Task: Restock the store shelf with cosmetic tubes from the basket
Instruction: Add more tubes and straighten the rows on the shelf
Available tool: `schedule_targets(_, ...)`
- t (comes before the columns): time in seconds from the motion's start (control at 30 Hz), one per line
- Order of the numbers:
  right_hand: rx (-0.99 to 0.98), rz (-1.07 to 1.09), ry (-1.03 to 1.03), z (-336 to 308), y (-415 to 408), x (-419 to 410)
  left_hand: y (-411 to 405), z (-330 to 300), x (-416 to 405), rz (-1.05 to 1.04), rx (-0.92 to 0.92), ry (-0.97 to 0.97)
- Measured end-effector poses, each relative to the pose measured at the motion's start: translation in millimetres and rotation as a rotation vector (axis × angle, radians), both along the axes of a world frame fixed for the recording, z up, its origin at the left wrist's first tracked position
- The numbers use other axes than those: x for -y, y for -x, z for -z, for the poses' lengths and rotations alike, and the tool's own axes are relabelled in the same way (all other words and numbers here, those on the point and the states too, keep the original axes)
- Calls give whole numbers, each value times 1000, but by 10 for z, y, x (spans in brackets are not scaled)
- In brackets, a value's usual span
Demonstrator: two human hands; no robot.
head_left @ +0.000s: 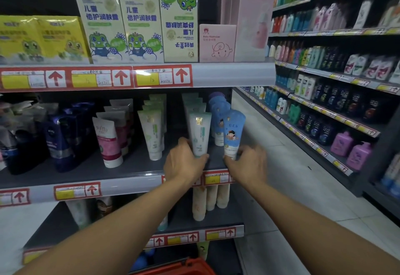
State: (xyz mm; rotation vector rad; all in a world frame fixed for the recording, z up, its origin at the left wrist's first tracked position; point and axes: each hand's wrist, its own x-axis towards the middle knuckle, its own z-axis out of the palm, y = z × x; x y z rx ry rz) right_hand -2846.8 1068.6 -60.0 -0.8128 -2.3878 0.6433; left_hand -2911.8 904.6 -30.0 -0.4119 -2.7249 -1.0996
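My left hand (pixel 184 162) grips the base of a white-and-green tube (pixel 200 132) that stands cap-down at the front of the middle shelf (pixel 134 180). My right hand (pixel 249 162) holds the bottom of a blue tube with a cartoon figure (pixel 232 134), upright just to the right of the white one. Behind each stands a row of matching tubes. The red basket (pixel 184 268) shows only its rim at the bottom edge, below my arms.
Further left on the same shelf stand a white-green tube row (pixel 152 132), pink tubes (pixel 108 140) and dark blue tubes (pixel 58 140). Boxes (pixel 138 17) fill the shelf above. Beige tubes (pixel 207 201) stand on the shelf below. An aisle (pixel 281 177) and stocked shelving (pixel 335 101) lie to the right.
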Motion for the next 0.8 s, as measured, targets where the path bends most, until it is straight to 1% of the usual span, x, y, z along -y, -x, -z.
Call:
schedule_targets(0.27,36,115,53,-6,195,40,83,69,-17,-20,0,-34)
schedule_targets(0.47,56,153,63,-23,263,85,154,99,-29,-53,0,-38)
schedule_targets(0.67,54,130,28,0,238,76,168,138,-43,-46,-30,-58)
schedule_targets(0.8,67,95,-2,26,183,66,146,164,7,8,-40,-101)
